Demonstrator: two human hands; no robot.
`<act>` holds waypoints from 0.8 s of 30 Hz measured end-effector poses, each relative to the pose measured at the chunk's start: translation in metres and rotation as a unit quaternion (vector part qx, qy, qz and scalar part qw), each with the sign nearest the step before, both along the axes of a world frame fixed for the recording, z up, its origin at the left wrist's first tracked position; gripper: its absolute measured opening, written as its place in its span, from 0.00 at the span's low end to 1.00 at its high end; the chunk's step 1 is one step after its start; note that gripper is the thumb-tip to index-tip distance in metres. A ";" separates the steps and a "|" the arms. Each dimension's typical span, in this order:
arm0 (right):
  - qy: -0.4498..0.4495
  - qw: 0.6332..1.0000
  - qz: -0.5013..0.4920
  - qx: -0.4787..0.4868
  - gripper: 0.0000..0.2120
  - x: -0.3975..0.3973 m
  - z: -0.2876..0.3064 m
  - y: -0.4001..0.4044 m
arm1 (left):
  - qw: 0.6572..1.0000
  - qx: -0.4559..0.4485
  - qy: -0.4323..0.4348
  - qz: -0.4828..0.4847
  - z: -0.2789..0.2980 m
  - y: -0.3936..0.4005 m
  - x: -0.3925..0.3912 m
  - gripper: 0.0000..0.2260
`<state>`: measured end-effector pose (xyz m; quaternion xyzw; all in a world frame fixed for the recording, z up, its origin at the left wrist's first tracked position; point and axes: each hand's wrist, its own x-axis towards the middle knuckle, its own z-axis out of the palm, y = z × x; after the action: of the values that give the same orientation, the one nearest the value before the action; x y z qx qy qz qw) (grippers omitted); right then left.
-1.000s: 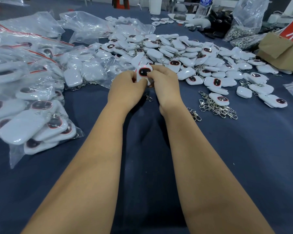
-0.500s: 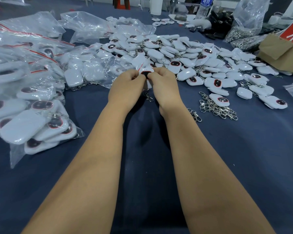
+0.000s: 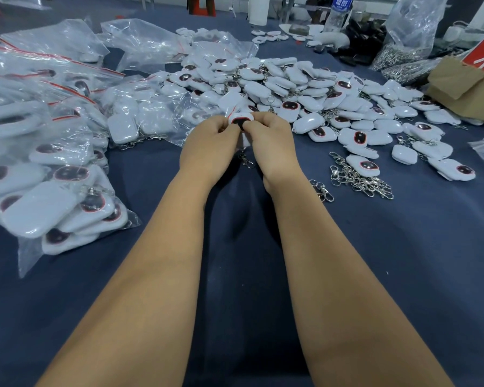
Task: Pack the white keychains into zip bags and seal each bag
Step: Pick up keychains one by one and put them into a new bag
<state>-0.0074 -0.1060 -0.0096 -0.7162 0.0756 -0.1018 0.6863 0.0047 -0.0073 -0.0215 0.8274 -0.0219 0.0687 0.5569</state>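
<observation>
1. Your left hand (image 3: pixel 210 148) and right hand (image 3: pixel 273 143) meet out in front of you over the blue worktop (image 3: pixel 389 261), both with fingers curled.
2. Between them you pinch one white keychain (image 3: pixel 240 120), its dark red-rimmed window facing up; your left fingers hold its left edge and your right fingers its right edge.
3. A thin clear bag with a red strip seems to wrap that keychain, but it is too faint to be sure.
4. A metal clip (image 3: pixel 246 160) hangs below the keychain, between your wrists, down at the cloth.
5. Just beyond your hands lies the big heap of loose keychains (image 3: pixel 291 82), spreading to your right.
6. To your left sit the filled zip bags (image 3: pixel 56 196), stacked and overlapping, each with a red seal line along the top.
7. Empty clear bags (image 3: pixel 140 43) lie crumpled at the far left.
8. Right of your right forearm is a pile of loose clips (image 3: pixel 358 178); one single clip (image 3: pixel 323 189) lies just beside your arm.
9. A cardboard box (image 3: pixel 464 90) sits at the far right edge, and a water bottle (image 3: pixel 338 12) stands at the back.
</observation>
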 end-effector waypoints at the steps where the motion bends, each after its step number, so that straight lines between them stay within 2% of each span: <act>1: -0.001 1.000 0.002 0.002 0.09 0.000 0.000 0.000 | 1.000 -0.004 0.002 0.000 0.000 0.000 0.000 0.11; 9: -0.011 0.999 0.010 0.039 0.11 -0.004 0.002 -0.002 | 0.999 -0.039 -0.001 0.000 0.002 0.002 -0.002 0.13; 14: 0.001 1.000 0.014 -0.011 0.08 -0.003 0.000 0.000 | 0.998 -0.045 -0.024 0.022 0.001 0.002 0.000 0.12; 18: -0.008 0.999 -0.016 0.030 0.06 -0.003 0.002 0.001 | 0.998 -0.064 -0.020 0.018 0.002 0.000 -0.002 0.11; 21: -0.008 0.995 -0.070 0.077 0.09 -0.001 0.004 -0.001 | 0.992 -0.117 -0.021 0.029 0.001 0.001 -0.001 0.05; 24: 0.002 0.977 -0.098 0.188 0.10 0.001 0.005 -0.006 | 0.995 -0.077 -0.040 0.054 -0.003 0.003 0.000 0.18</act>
<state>-0.0063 -0.1116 -0.0043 -0.5641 0.1647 -0.1510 0.7949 0.0045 -0.0041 -0.0244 0.7786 0.0059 0.1327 0.6132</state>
